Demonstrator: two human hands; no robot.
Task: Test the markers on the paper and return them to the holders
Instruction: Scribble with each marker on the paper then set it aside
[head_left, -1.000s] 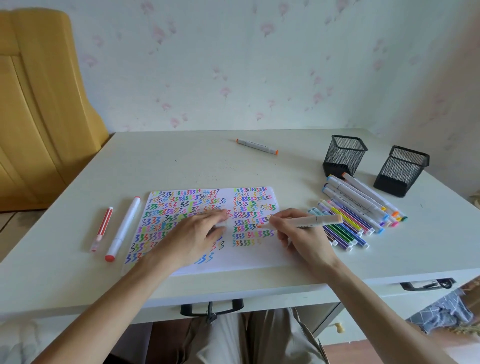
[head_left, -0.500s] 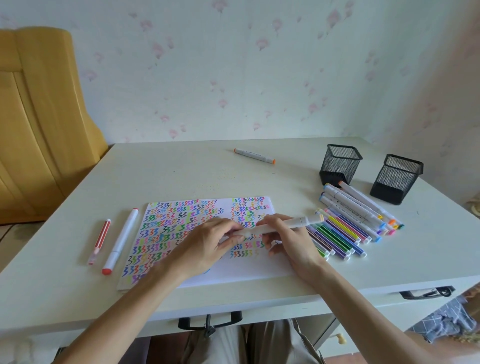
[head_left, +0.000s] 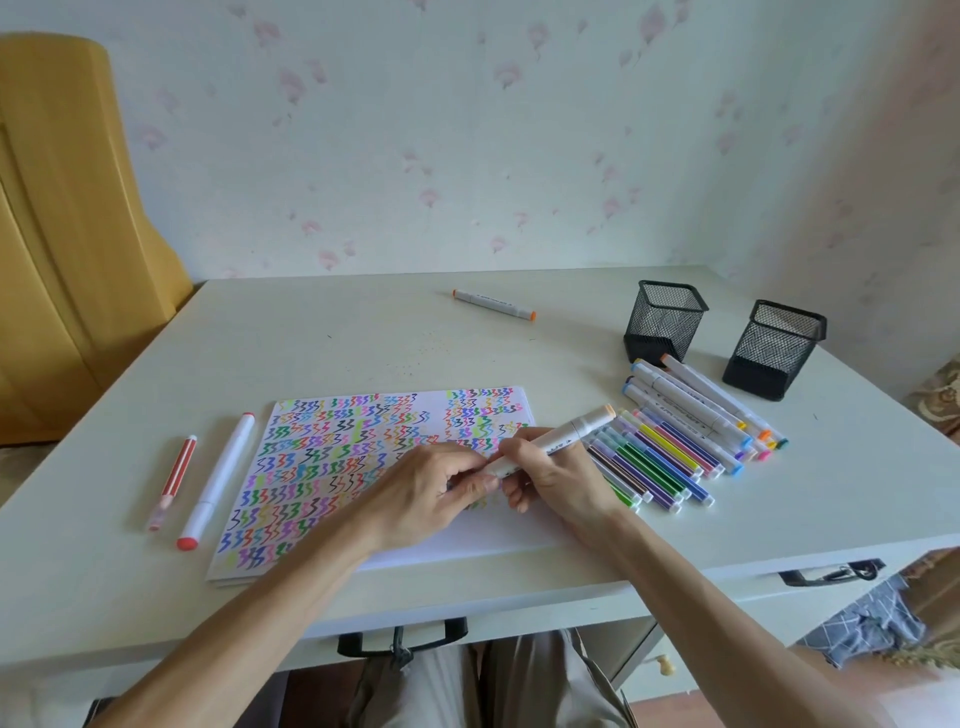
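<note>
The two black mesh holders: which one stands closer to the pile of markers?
The left mesh holder: the marker pile reaches almost to its base, while the right mesh holder stands farther off.

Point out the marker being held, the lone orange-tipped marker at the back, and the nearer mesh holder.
held marker (head_left: 563, 439), head view, on its white barrel.
orange-tipped marker (head_left: 493, 303), head view, mid-barrel.
nearer mesh holder (head_left: 662, 322), head view, on its front mesh wall.

Left hand (head_left: 431, 486) covering near end of held marker (head_left: 553, 440), tip unseeable. Both hands hiding part of paper (head_left: 363, 467) scribbles. Marker barrel print too small to read. Yellow chair (head_left: 67, 223) running off frame's left edge.
</note>
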